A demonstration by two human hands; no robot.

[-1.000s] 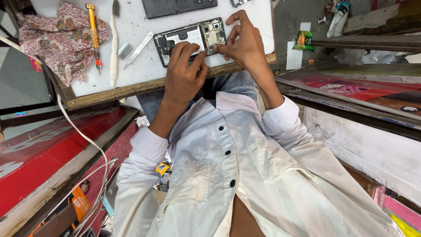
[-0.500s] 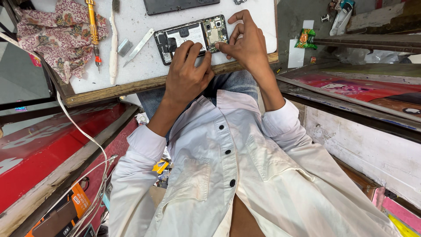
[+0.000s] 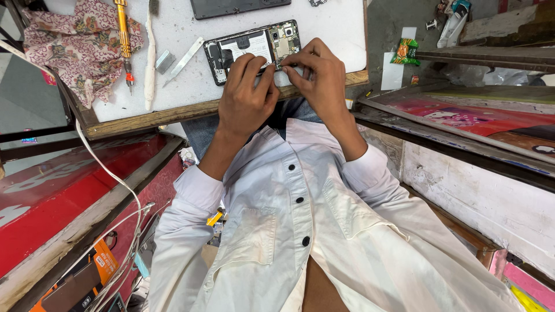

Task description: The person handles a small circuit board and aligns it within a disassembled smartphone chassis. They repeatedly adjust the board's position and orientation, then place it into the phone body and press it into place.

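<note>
An opened phone (image 3: pixel 248 46) with its back cover off lies on the white worktop (image 3: pixel 335 23), its circuit board and battery showing. My left hand (image 3: pixel 245 101) rests on the phone's near edge, fingers curled and pressing down. My right hand (image 3: pixel 321 78) is beside it, fingertips pinched at the phone's lower right corner near the camera end. Whether a small part is held between those fingers cannot be told. Both wrists come out of white shirt sleeves.
A yellow-handled screwdriver (image 3: pixel 123 34), a white spudger stick (image 3: pixel 151 58), metal tweezers (image 3: pixel 184 60) and a small metal piece (image 3: pixel 164 61) lie left of the phone. A floral cloth (image 3: pixel 75 43) sits at far left. A dark phone panel (image 3: pixel 237 7) lies beyond. White cable (image 3: pixel 110 173) hangs down left.
My two hands have drawn closer together over the phone's near edge; the right hand's fingers moved from the phone's far right side down to its lower corner.
</note>
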